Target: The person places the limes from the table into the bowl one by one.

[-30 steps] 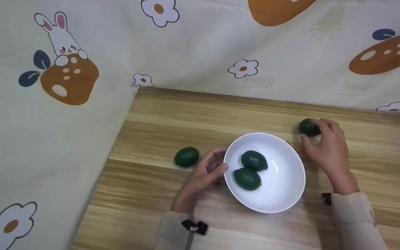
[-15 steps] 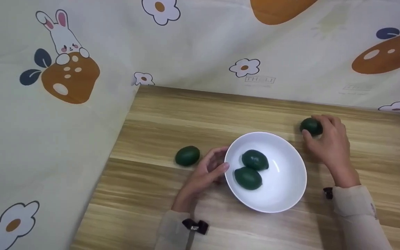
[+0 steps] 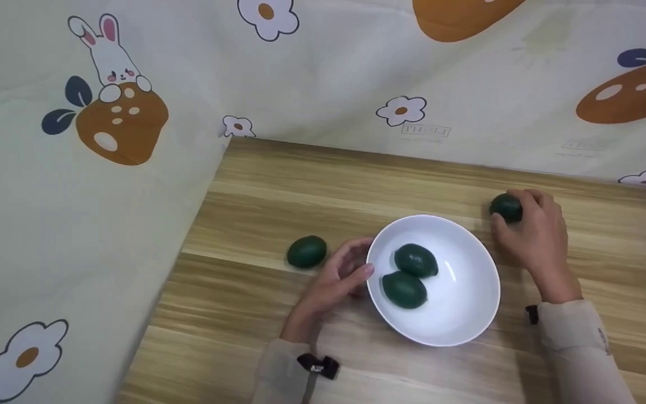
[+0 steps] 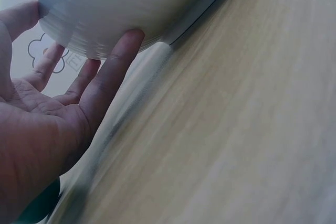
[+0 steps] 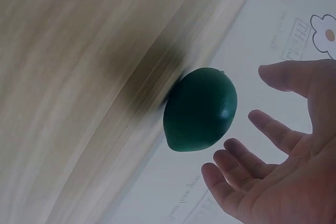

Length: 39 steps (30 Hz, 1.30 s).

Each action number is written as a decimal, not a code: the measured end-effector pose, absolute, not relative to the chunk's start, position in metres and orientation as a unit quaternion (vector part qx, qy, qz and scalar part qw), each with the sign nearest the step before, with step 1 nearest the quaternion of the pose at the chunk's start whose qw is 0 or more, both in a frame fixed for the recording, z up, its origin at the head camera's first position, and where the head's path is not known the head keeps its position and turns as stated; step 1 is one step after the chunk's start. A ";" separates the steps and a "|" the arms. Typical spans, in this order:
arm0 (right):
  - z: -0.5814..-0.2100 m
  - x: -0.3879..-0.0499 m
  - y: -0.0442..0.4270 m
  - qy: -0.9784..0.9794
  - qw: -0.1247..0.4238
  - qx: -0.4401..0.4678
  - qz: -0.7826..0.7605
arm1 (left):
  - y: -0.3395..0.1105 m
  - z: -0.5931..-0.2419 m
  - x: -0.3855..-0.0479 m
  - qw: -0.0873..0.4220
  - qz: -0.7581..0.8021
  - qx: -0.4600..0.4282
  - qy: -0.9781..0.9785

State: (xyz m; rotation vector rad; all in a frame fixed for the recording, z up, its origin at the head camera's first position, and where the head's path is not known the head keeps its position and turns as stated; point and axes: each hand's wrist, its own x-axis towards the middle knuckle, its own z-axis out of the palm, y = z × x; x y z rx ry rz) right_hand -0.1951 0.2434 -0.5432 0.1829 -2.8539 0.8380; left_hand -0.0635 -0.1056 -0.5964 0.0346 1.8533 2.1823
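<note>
My left hand point(image 3: 331, 283) holds the left side of a white bowl point(image 3: 463, 303), its thumb by the rim and its fingers along the outer wall, as the left wrist view shows. Two dark green limes point(image 3: 416, 260) lie touching inside the bowl, toward its left side. Beyond the bowl, at the right, another lime point(image 3: 505, 208) sits on the table. My right hand point(image 3: 539, 241) is around that lime with thumb and fingers spread; in the right wrist view, a gap shows between the fingertips and the lime point(image 5: 200, 109).
A further lime point(image 3: 307, 251) lies on the wooden table point(image 3: 323, 174), left of my left hand. Printed cloth point(image 3: 312, 84) rises along the table's back and left edges. Black straps point(image 3: 318, 365) are at both wrists.
The head view has shifted a little. My right hand has moved slightly forward around the far lime. The bowl, the limes in it and my left hand keep their places.
</note>
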 end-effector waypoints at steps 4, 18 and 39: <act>-0.544 -0.196 0.244 -0.956 0.077 0.054 0.279 | -0.105 -0.597 -0.064 0.141 0.755 0.011 0.640; -0.554 -0.199 0.246 -0.957 0.061 0.046 0.281 | -0.107 -0.599 -0.064 0.139 0.758 0.019 0.637; -0.558 -0.206 0.247 -0.949 0.050 0.040 0.309 | -0.106 -0.598 -0.063 0.144 0.763 0.016 0.630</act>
